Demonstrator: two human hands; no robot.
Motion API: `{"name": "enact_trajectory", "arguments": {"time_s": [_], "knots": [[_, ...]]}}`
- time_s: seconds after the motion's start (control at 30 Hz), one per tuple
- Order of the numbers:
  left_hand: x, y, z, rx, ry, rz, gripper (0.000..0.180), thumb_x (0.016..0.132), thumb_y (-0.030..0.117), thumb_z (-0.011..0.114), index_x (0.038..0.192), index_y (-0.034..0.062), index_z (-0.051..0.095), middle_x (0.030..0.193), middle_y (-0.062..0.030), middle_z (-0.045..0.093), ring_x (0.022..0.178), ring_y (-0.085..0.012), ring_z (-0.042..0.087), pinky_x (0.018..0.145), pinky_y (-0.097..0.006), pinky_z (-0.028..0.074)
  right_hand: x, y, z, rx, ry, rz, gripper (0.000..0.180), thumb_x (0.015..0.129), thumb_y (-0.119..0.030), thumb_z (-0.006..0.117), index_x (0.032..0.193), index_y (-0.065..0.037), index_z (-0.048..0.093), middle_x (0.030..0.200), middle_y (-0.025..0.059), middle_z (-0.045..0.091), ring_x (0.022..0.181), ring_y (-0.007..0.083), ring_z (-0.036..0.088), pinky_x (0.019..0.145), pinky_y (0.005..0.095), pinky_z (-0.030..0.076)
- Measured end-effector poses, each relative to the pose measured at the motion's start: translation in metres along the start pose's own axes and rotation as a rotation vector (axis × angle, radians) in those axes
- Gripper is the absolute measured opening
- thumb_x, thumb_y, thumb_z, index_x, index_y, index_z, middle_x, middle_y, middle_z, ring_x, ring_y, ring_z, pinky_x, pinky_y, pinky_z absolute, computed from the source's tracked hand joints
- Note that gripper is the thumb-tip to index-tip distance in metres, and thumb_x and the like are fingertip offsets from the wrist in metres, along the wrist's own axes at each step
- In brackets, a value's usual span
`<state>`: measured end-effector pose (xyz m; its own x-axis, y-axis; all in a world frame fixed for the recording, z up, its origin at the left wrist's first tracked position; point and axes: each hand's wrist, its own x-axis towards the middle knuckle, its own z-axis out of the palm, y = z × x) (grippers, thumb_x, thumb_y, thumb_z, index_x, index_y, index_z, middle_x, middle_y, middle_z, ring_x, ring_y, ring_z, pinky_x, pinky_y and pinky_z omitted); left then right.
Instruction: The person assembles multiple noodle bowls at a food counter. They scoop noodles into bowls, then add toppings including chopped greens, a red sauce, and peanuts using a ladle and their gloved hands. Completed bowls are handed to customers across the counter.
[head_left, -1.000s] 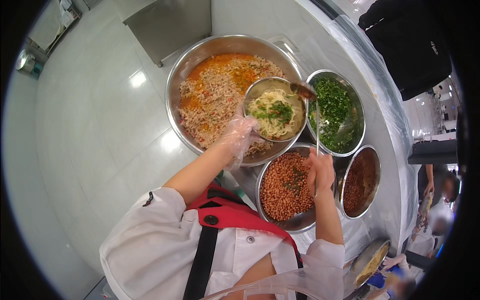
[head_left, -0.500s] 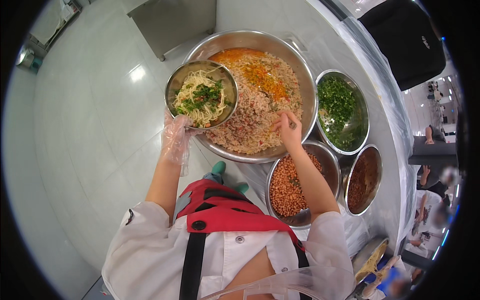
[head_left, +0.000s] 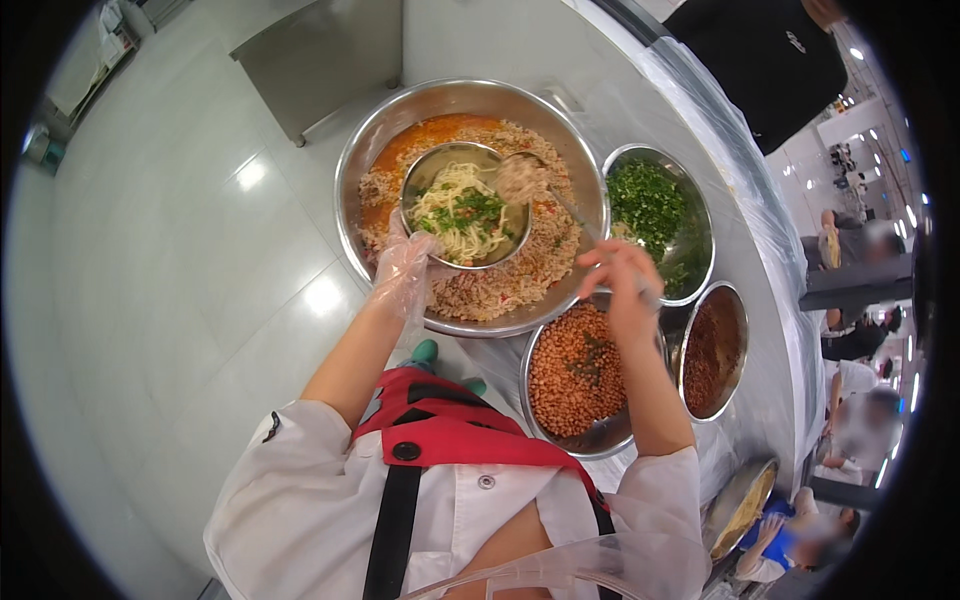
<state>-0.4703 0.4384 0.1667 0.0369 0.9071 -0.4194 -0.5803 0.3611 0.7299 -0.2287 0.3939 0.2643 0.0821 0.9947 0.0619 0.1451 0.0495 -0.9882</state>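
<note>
My left hand (head_left: 402,272), in a clear plastic glove, holds a small steel bowl (head_left: 420,185) of noodles topped with chopped greens over a large steel basin (head_left: 365,160) of minced meat in orange sauce. My right hand (head_left: 622,283) grips a long spoon (head_left: 524,178) whose bowl is heaped with mince at the small bowl's right rim.
To the right stand a bowl of chopped green herbs (head_left: 655,205), a bowl of reddish-brown peanuts (head_left: 575,370) and a bowl of dark red chili paste (head_left: 712,350). The counter is covered in plastic film (head_left: 740,210). A person in black (head_left: 770,60) stands across it. A steel table (head_left: 320,55) sits on the tiled floor.
The small bowl has moved right, from the basin's left edge to over its middle. My right hand drew back and lifted a spoonful of mince to the bowl.
</note>
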Motion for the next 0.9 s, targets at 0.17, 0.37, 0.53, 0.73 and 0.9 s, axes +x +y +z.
{"name": "enact_trajectory", "arguments": {"time_s": [0.17, 0.37, 0.53, 0.73, 0.9], "knots": [[0.014, -0.027, 0.032, -0.001, -0.11, -0.081, 0.073, 0.076, -0.003, 0.044, 0.138, 0.0201, 0.014, 0.105, -0.0138, 0.054, 0.082, -0.0291, 0.062, 0.068, -0.05, 0.057, -0.029, 0.016, -0.016, -1.093, -0.279, -0.945, 0.038, 0.068, -0.002, 0.055, 0.106, 0.001, 0.057, 0.092, 0.0167, 0.059, 0.073, 0.022, 0.053, 0.061, 0.03, 0.04], [0.008, -0.03, 0.086, -0.003, -0.283, -0.118, 0.069, 0.07, 0.001, 0.048, 0.133, 0.0101, 0.021, 0.113, -0.0188, 0.051, 0.091, -0.0314, 0.061, 0.065, -0.043, 0.056, -0.05, 0.019, -0.064, -0.899, 0.054, -0.86, 0.031, 0.074, 0.002, 0.055, 0.104, 0.002, 0.056, 0.095, 0.0177, 0.06, 0.071, 0.0227, 0.057, 0.06, 0.0306, 0.041], [0.027, -0.024, 0.148, 0.107, -0.434, -0.125, 0.058, 0.069, 0.001, 0.044, 0.126, 0.0004, 0.031, 0.111, -0.0199, 0.054, 0.091, -0.0302, 0.061, 0.068, -0.038, 0.057, -0.071, 0.038, -0.118, -0.071, 0.542, -0.319, 0.021, 0.093, -0.006, 0.041, 0.106, 0.003, 0.053, 0.086, 0.0125, 0.061, 0.062, 0.012, 0.059, 0.063, 0.0267, 0.046], [0.051, 0.014, 0.255, 0.257, -0.52, -0.06, 0.05, 0.072, 0.001, 0.043, 0.119, -0.0118, 0.035, 0.111, -0.0229, 0.052, 0.095, -0.0325, 0.059, 0.074, -0.038, 0.058, -0.031, 0.111, -0.221, -0.193, 0.599, 0.012, 0.019, 0.093, -0.012, 0.045, 0.104, 0.001, 0.054, 0.079, 0.0113, 0.06, 0.064, 0.0154, 0.059, 0.065, 0.0307, 0.045], [0.112, 0.037, 0.317, 0.222, -0.51, -0.041, 0.05, 0.076, 0.003, 0.04, 0.123, -0.0068, 0.027, 0.119, -0.0256, 0.039, 0.108, -0.04, 0.05, 0.081, -0.053, 0.054, 0.052, 0.177, -0.272, -1.413, 0.16, -0.457, 0.029, 0.074, -0.006, 0.056, 0.103, -0.005, 0.055, 0.082, 0.0104, 0.058, 0.072, 0.0262, 0.056, 0.072, 0.0368, 0.041]]}}
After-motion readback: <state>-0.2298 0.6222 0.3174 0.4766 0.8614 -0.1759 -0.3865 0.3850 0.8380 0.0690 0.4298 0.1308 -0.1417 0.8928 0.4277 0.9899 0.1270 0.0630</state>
